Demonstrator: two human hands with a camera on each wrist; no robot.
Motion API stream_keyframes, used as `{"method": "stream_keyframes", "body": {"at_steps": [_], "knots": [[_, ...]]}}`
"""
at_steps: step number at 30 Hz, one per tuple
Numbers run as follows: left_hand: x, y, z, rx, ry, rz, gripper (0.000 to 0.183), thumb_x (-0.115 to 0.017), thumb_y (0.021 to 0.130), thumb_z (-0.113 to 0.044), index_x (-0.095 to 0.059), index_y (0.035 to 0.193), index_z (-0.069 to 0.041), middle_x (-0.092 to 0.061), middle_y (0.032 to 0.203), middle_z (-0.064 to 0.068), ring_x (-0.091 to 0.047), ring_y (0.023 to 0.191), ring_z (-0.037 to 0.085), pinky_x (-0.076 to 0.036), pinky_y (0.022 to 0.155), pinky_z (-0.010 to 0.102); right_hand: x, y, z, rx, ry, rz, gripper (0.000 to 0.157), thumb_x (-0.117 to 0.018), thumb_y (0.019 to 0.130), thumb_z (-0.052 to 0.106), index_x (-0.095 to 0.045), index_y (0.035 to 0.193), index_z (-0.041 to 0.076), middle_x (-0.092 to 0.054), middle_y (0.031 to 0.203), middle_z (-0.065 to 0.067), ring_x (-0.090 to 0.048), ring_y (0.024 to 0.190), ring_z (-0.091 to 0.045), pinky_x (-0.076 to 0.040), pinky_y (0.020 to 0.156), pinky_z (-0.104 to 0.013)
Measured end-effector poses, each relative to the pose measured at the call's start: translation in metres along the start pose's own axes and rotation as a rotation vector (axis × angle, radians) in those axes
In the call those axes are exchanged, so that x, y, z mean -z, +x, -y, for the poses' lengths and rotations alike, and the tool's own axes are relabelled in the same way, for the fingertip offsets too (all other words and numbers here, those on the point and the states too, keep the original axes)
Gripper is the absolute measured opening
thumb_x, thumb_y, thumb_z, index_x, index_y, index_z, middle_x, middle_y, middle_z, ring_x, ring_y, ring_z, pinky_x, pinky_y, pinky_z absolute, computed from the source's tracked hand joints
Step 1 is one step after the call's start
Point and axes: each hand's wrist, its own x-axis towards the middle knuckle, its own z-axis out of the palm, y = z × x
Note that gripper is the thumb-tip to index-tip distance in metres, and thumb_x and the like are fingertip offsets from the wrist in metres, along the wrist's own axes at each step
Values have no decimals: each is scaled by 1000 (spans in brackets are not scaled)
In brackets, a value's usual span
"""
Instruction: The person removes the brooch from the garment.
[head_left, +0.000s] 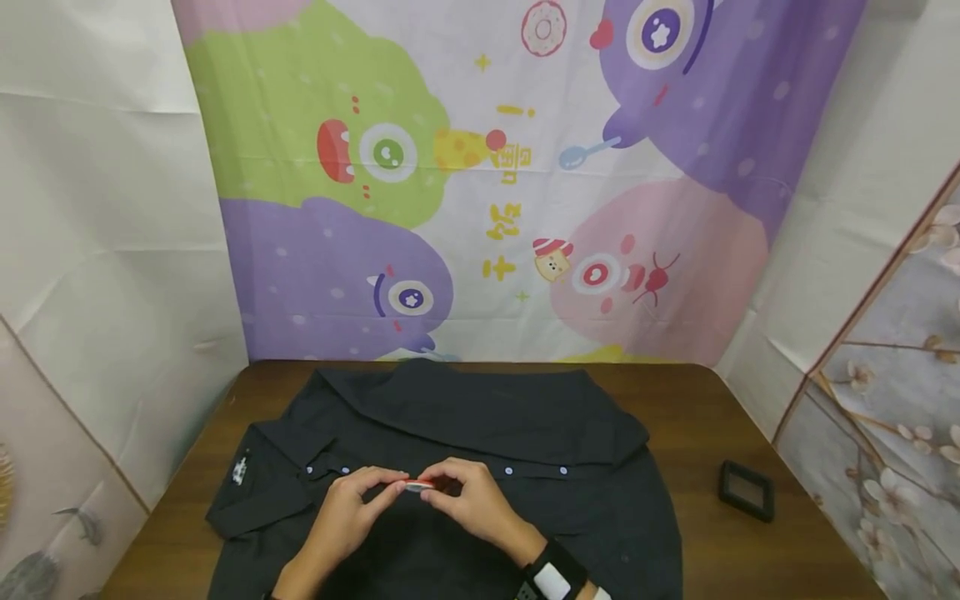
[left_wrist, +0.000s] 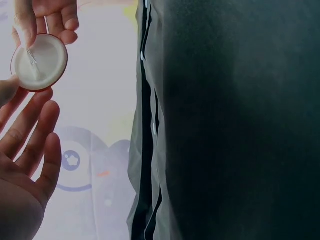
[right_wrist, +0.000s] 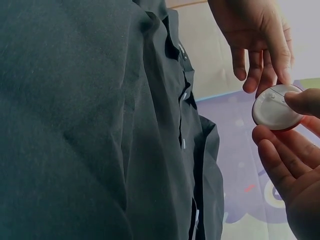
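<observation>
A round pin badge [head_left: 417,486] with a red rim is held between both hands above the dark shirt [head_left: 450,417]. Its pale back and thin metal pin show in the wrist views, where the badge [left_wrist: 42,64] is tilted toward the cameras. My left hand [head_left: 342,510] pinches one edge between thumb and fingers. From the other side my right hand [head_left: 476,506] pinches it too, the thumb of that hand [right_wrist: 305,175] lying on the pin. The badge's front is hidden. Beneath the hands, the shirt lies spread out, its row of pale buttons [head_left: 509,472] running crosswise.
A small black square frame [head_left: 746,491] lies on the brown wooden table [head_left: 705,442] to the right of the shirt. A white-marked patch [head_left: 240,469] shows on the folded sleeve at left. A cartoon-printed cloth [head_left: 480,317] hangs behind the table.
</observation>
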Motion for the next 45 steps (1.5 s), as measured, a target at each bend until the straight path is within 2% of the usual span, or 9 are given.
{"method": "stream_keyframes", "body": {"at_steps": [8, 17, 26, 34, 45], "knots": [[-1, 0, -2, 56, -21, 18, 7, -76, 82, -13, -77, 88, -18, -75, 85, -9, -67, 81, 0, -57, 73, 28, -1, -3, 0, -16, 27, -7, 15, -74, 85, 9, -73, 99, 7, -72, 90, -9, -59, 77, 2, -54, 68, -17], [-1, 5, -2, 9, -31, -12, 4, -75, 85, -16, -77, 88, -17, -75, 84, -4, -67, 81, 0, -57, 72, 28, 0, 3, 1, 11, 33, -25, 14, -74, 86, 12, -73, 99, 7, -74, 89, -9, -60, 75, 0, -55, 68, -18], [1, 6, -3, 23, -34, -13, 4, -75, 85, -19, -77, 88, -17, -75, 83, -3, -66, 80, -1, -57, 72, 28, 0, 3, 2, -10, 20, -26, 15, -74, 85, 12, -73, 99, 6, -74, 89, -9, -59, 73, 3, -55, 67, -18], [-1, 1, -2, 5, -42, -23, 3, -76, 84, -16, -77, 87, -17, -75, 82, -3, -66, 79, -2, -57, 70, 27, -2, -1, 3, -19, 41, -26, 17, -74, 86, 13, -72, 100, 5, -74, 89, -11, -59, 73, 5, -55, 66, -18], [-2, 2, -3, -2, -57, -25, 3, -75, 85, -19, -77, 88, -18, -74, 81, -5, -63, 77, -4, -55, 68, 23, -2, -1, 4, -7, 52, -47, 15, -73, 87, 12, -71, 99, 4, -74, 89, -13, -64, 73, -5, -55, 64, -18]]}}
